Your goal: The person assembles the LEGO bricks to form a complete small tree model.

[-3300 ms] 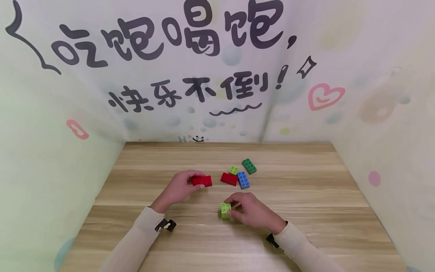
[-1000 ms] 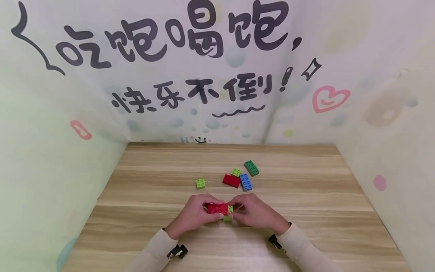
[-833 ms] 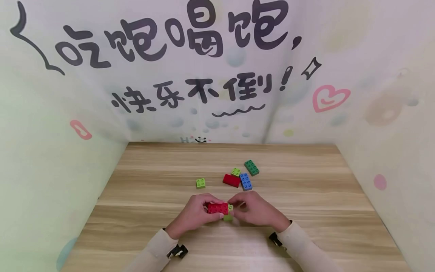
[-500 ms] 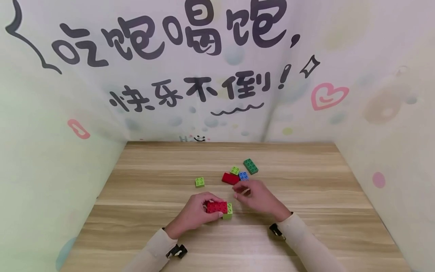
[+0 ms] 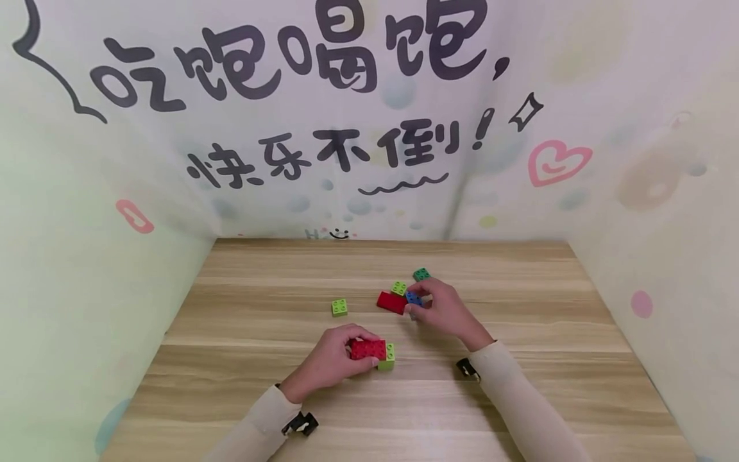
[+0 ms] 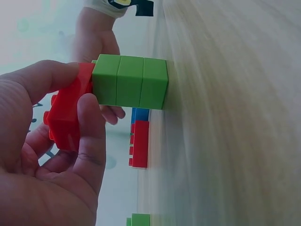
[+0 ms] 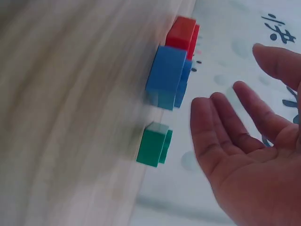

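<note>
My left hand [image 5: 335, 356] pinches a red eight-stud brick [image 5: 368, 350] between thumb and fingers. The left wrist view shows this red brick joined at one end to the top of a stack of three lime-green bricks [image 6: 130, 81]. My right hand [image 5: 444, 311] reaches over a blue brick [image 5: 413, 298], its thumb and fingers spread to either side. In the right wrist view those fingers stand apart from the blue brick [image 7: 167, 73], with nothing between them. A second red brick [image 5: 392, 302] lies beside the blue one.
A small lime brick [image 5: 399, 288] sits behind the loose red brick. Partly covered by the right hand is a dark green brick [image 5: 421, 274]. Another lime brick [image 5: 339, 307] lies alone to the left on the wooden table [image 5: 260, 282]. Printed walls surround the table.
The red brick in my left hand was brought onto the lime stack, and a lime brick was left at the left. My right hand has let go of the stack and moved back to the blue brick.
</note>
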Motion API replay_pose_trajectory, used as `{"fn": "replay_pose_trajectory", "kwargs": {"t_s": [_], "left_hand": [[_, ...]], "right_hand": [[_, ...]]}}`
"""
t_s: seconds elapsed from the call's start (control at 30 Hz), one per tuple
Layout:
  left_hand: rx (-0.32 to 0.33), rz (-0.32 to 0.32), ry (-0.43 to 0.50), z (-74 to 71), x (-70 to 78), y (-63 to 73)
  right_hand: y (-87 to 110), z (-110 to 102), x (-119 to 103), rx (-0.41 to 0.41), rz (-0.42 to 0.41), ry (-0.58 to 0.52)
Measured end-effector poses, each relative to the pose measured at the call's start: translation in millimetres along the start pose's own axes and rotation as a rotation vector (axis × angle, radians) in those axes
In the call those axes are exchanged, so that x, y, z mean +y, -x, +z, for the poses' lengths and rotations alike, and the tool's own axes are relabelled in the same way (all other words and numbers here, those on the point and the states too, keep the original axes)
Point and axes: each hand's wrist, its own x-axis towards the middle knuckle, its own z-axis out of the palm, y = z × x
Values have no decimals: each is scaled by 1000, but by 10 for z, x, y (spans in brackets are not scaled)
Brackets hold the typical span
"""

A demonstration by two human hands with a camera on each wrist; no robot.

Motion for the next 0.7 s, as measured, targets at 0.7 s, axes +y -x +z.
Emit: {"fn": "replay_pose_trajectory", "kwargs": {"t_s": [0.7], "left_hand": [[-9,-10,-10,-6,41,3]], "right_hand": [[-230,75,213,-152,140,237]]}}
